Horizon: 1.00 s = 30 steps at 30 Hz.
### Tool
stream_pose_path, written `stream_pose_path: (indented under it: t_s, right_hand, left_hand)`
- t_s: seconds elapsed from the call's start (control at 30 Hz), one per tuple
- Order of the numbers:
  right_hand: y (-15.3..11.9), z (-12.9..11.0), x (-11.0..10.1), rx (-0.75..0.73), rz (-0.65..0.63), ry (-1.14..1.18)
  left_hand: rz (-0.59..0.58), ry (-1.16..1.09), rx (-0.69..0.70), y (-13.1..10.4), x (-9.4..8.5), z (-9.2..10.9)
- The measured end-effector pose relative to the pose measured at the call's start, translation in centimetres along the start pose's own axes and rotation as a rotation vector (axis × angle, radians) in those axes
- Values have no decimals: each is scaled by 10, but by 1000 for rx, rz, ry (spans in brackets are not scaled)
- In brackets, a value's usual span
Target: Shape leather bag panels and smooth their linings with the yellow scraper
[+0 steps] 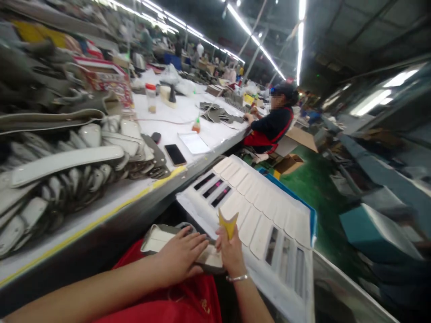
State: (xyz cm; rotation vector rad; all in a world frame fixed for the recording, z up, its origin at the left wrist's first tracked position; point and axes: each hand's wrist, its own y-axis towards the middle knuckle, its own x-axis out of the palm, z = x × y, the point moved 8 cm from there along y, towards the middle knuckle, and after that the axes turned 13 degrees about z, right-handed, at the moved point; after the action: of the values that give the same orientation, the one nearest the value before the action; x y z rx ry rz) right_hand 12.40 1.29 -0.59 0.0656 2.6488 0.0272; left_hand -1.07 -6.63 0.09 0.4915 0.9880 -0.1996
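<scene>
the long white workbench [188, 119] is running away on your left, its near end carrying a heap of white and grey straps [67, 166], with a black phone [175, 154] and a sheet of white paper [194, 143] lying further along. just beside its edge, a white board [286, 269] is stretching out ahead of you, bearing overlapping rows of cream leather pieces [256, 197]. well down the line, a seated person in a dark top and red apron [269, 128] is working at the same bench. on your lap, over your red garment [175, 300], you are steadying a cream, grey-edged leather panel [158, 237]. your left hand [180, 258] is lying flat on it, fingers spread narrowly and gripping nothing. your right hand [230, 251], a silver bracelet [237, 278] on its wrist, is pinching a small yellow piece [228, 223] upright between thumb and fingers, at the panel's right end.
</scene>
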Motion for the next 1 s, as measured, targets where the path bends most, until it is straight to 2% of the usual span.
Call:
stream_pose_path:
  t_s: [0.07, 0.13, 0.2, 0.27, 0.33, 0.43, 0.57, 0.73, 0.8, 0.87, 1.0]
  right_hand:
    - [4, -6, 16, 37, -264, -77]
    - [2, -15, 34, 43, -547, -161]
    - [-2, -24, 51, 37, -780, -262]
    - [1, -36, 67, -85, -897, -434]
    - [9, -49, 84, -298, -925, -647]
    - [14, -61, 109, -465, -930, -804]
    - [14, -77, 139, -608, -851, -792]
    - [16, -92, 180, -877, -637, -842]
    - [13, -100, 200, -1003, -602, -801]
    - [6, -110, 220, -1132, -636, -729]
    - [-14, -126, 250, -1357, -822, -583]
  left_hand:
    - [208, -71, -164, -30, -36, -32]
    - [411, -204, -509, -71, -61, -78]
    - [535, -463, -834, -107, -63, -116]
    - [589, -767, -996, -119, -49, -134]
    - [578, -953, -1027, -113, -32, -137]
    - [492, -951, -997, -98, -13, -132]
    - [472, -1007, -1003, -99, 4, -127]
    - [453, -1018, -979, -108, 12, -130]
    - [457, -1083, -1030, -113, 19, -133]
    - [496, -1253, -1134, -118, 29, -135]
    - [527, -1756, -1319, -114, 41, -124]
